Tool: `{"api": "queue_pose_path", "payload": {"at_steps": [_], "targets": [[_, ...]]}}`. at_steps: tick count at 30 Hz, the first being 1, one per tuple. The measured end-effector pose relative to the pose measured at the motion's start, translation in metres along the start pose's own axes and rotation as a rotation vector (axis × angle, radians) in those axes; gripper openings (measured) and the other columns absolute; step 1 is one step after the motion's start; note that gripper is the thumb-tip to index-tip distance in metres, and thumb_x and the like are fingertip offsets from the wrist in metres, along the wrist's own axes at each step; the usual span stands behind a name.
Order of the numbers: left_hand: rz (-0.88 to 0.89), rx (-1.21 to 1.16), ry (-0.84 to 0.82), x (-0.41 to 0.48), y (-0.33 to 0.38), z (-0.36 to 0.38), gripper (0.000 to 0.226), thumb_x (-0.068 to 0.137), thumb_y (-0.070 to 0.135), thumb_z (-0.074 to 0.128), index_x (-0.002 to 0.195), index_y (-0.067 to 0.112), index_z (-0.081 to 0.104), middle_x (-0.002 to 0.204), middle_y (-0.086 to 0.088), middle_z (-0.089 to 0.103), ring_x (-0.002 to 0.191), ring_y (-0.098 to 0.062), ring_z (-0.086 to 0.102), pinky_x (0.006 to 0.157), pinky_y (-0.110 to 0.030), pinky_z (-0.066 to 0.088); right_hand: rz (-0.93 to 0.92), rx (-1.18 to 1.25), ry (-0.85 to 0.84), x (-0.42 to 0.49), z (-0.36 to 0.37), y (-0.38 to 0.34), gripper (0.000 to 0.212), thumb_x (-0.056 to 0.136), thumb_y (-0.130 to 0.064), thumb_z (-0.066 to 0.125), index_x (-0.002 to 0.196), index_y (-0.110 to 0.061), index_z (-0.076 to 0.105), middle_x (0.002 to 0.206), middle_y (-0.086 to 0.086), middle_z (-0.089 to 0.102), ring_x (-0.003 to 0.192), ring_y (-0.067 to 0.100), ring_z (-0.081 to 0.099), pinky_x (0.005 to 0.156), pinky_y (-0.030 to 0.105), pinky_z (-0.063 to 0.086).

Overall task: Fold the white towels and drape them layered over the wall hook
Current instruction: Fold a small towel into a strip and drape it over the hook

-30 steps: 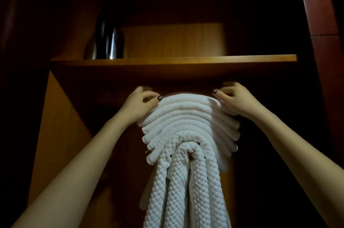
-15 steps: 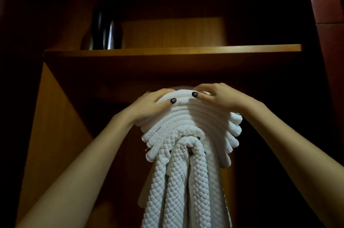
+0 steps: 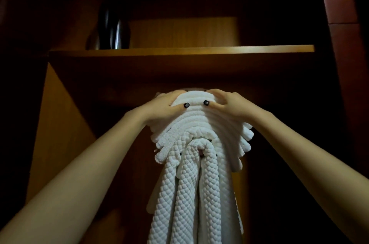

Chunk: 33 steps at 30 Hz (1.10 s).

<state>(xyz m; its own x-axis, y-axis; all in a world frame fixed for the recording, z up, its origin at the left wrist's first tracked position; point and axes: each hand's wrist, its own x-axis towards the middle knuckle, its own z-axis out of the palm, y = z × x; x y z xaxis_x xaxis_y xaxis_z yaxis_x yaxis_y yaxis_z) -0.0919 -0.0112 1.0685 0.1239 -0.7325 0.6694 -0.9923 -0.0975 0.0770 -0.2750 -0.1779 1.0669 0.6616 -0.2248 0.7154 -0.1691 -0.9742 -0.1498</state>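
Fingers (image 3: pixel 216 92) of my left hand (image 3: pixel 159 109) and right hand (image 3: pixel 231 104) curl over the top of the stacked white towels (image 3: pixel 191 184), thumbs pressed to the front, gripping the uppermost fold. The towels hang layered under a wooden shelf (image 3: pixel 179 50); whatever holds them is hidden. A dark object (image 3: pixel 111 30) on the shelf is too dim to identify.

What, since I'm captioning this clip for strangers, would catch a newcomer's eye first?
The white towels, stacked in bright arcs at the centre and hanging down, stand out against the dark wooden closet. The left hand and right hand grip the topmost fold, dark-nailed thumbs on its front. Above, a lit wooden shelf carries a dark shiny vessel at its left end.
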Motion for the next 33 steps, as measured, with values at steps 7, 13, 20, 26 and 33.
{"api": "queue_pose_path", "payload": {"at_steps": [7,13,20,26,33], "targets": [[0.052,0.144,0.317,-0.049,0.028,-0.022,0.046,0.099,0.035,0.047,0.145,0.031,0.041,0.152,0.007,0.039,0.139,-0.015,0.031,0.11,-0.039,0.031,-0.065,0.046,0.339,-0.056,-0.005,-0.037,0.04,0.101,-0.036,0.048,0.139,-0.024,0.051,0.142,-0.001,0.052,0.135,0.019,0.042,0.116,0.058,0.017],[0.022,0.27,0.332,-0.132,0.056,-0.033,0.045,0.099,0.036,0.047,0.144,0.03,0.043,0.152,0.007,0.038,0.142,-0.016,0.027,0.114,-0.045,0.027,-0.107,0.068,0.274,-0.119,0.009,-0.088,0.043,0.1,-0.03,0.051,0.143,-0.024,0.048,0.147,0.003,0.046,0.14,0.021,0.034,0.116,0.057,0.016],[-0.045,0.476,0.206,-0.271,0.071,-0.035,0.05,0.098,0.037,0.05,0.146,0.026,0.041,0.155,0.002,0.033,0.146,-0.022,0.022,0.118,-0.045,0.02,-0.14,0.051,0.13,-0.215,0.058,-0.144,0.049,0.099,-0.031,0.051,0.147,-0.028,0.041,0.155,0.008,0.034,0.146,0.025,0.024,0.117,0.054,0.017],[-0.125,0.565,0.06,-0.418,0.084,-0.029,0.05,0.098,0.035,0.048,0.146,0.025,0.04,0.155,0.001,0.035,0.147,-0.023,0.022,0.119,-0.046,0.014,-0.151,0.053,-0.06,-0.306,0.131,-0.206,0.051,0.102,-0.038,0.044,0.151,-0.028,0.034,0.16,0.009,0.025,0.149,0.028,0.014,0.12,0.051,0.013],[-0.395,0.538,0.002,-0.588,0.089,-0.025,0.05,0.097,0.036,0.045,0.146,0.023,0.041,0.154,0.0,0.036,0.145,-0.024,0.024,0.118,-0.047,0.017,-0.267,0.168,-0.3,-0.383,0.212,-0.31,0.051,0.104,-0.038,0.039,0.152,-0.026,0.028,0.162,0.009,0.018,0.151,0.029,0.008,0.122,0.052,0.009]]}}
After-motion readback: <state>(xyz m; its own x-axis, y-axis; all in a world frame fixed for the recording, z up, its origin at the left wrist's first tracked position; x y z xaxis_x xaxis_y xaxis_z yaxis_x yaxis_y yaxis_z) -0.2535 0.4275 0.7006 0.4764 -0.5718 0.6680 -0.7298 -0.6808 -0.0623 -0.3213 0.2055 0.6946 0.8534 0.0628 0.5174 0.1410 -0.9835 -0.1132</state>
